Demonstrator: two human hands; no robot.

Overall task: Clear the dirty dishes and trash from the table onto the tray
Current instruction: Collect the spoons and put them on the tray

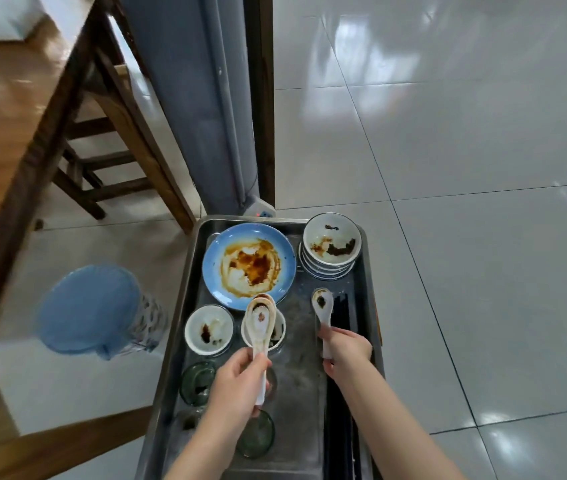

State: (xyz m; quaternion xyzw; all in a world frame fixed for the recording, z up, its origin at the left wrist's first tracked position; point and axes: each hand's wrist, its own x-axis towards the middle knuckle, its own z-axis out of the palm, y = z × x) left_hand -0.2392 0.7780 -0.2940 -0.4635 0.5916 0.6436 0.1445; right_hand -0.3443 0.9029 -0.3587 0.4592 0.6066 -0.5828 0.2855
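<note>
We look down on a metal tray [185, 292] that stands on the tiled floor [465, 202] side of a wooden counter [1, 140]; both hands work above it. Our left hand [237, 386] has its fingers curled round the handles of a stack of white soup spoons [261, 320], their soiled bowls held over a small white bowl [280, 332]; our right hand [346, 351] pinches the handle of a single white spoon [323, 306], whose bowl, marked with dark sauce, lies low over the tray's bare middle, though we cannot tell whether it touches the metal. At the tray's far left sits a blue plate [249, 263] smeared with brown sauce; at the far right stands a stack of bowls [331, 249], the top one stained; just beside the spoons on the left rests another small white bowl [209, 329] with dark spots. Nearer us lie green glass dishes [197, 377], one at the left rim and another [256, 436] below our left wrist; dark chopsticks [341, 317] run along the right side. Left of the tray a blue-lidded stool [95, 310] stands on the floor; beyond it we see wooden chair legs [109, 161] under the counter and a grey standing unit [202, 98] behind the tray.
</note>
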